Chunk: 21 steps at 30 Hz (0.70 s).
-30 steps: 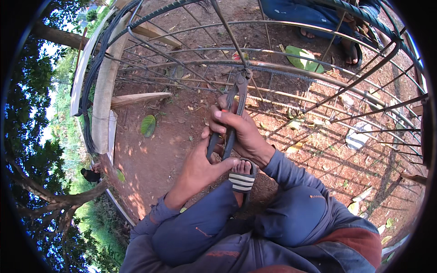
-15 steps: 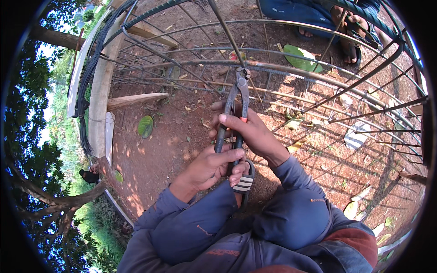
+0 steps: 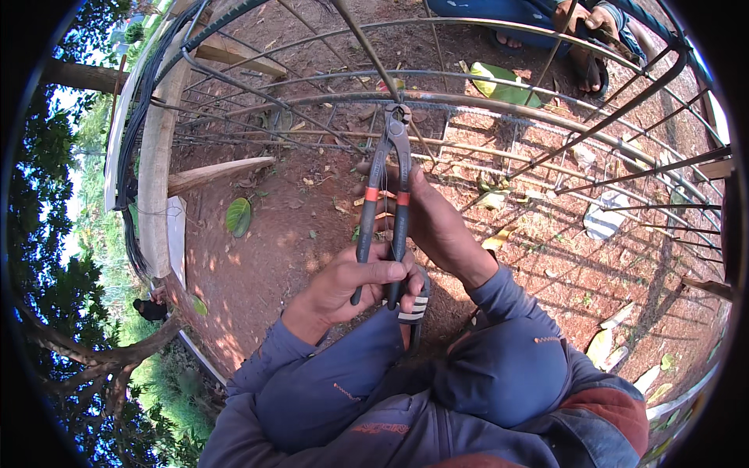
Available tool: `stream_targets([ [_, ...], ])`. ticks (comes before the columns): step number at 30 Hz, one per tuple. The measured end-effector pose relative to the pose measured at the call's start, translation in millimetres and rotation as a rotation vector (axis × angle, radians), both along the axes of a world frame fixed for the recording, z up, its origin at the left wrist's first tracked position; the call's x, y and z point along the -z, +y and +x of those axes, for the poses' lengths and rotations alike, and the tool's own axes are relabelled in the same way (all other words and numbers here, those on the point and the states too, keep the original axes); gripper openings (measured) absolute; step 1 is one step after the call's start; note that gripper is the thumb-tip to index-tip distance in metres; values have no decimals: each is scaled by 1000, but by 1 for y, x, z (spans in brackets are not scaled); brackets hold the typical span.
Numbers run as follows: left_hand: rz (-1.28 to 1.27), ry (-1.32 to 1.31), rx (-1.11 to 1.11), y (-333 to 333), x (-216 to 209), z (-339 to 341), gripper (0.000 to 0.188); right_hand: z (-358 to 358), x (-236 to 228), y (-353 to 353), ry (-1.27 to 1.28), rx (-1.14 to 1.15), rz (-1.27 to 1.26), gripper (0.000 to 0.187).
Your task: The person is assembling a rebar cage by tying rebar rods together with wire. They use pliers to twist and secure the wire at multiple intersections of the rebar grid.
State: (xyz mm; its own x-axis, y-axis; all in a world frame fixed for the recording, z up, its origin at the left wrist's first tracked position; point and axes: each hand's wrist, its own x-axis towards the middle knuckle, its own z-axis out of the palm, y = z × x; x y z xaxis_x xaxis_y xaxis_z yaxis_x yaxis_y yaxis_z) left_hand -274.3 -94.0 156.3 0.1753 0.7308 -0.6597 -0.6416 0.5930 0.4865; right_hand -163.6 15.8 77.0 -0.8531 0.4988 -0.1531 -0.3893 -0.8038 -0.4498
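Observation:
My left hand [image 3: 343, 282] is closed around the lower ends of the dark grips of a pair of steel-fixing pincers [image 3: 402, 210]. The pincers point away from me, with red bands above the grips and their jaws at a bar of the rebar cage [image 3: 355, 35]. Behind the handles, my right hand [image 3: 437, 222] has its fingers apart, with the thumb beside the upper right handle. The pincers partly hide these fingers. A thin wire [image 3: 385, 175] shows between the handles; where it ends is hard to see.
Bent rebar arches across the far side and right. At left, a bundle of dark wire [image 3: 144, 148] hangs along a wooden post [image 3: 160, 168], with a pointed stake [image 3: 222, 174] beside it. Another person's hand [image 3: 573, 17] and sandalled foot show at far right. Leaves lie on reddish soil.
My right thumb has lifted off the pincers' handle, and that hand now sits behind them. The pincers have shifted slightly left in view, their red bands now uncovered. My left hand keeps its hold.

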Motion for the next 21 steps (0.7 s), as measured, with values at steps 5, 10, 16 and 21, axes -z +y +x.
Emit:
stream_targets([
  [5, -51, -131, 36, -3, 8, -6, 20, 9, -23, 3, -745, 500, 1045, 56],
  [10, -127, 31, -76, -6, 3, -1, 13, 13, -51, 4, -880, 584, 1537, 48],
  [16, -154, 215, -64, 0, 4, 2, 23, 6, -41, -2, -883, 380, 1445, 28],
  [21, -34, 149, -14, -8, 26, -5, 26, 18, -42, 1, -765, 377, 1249, 19],
])
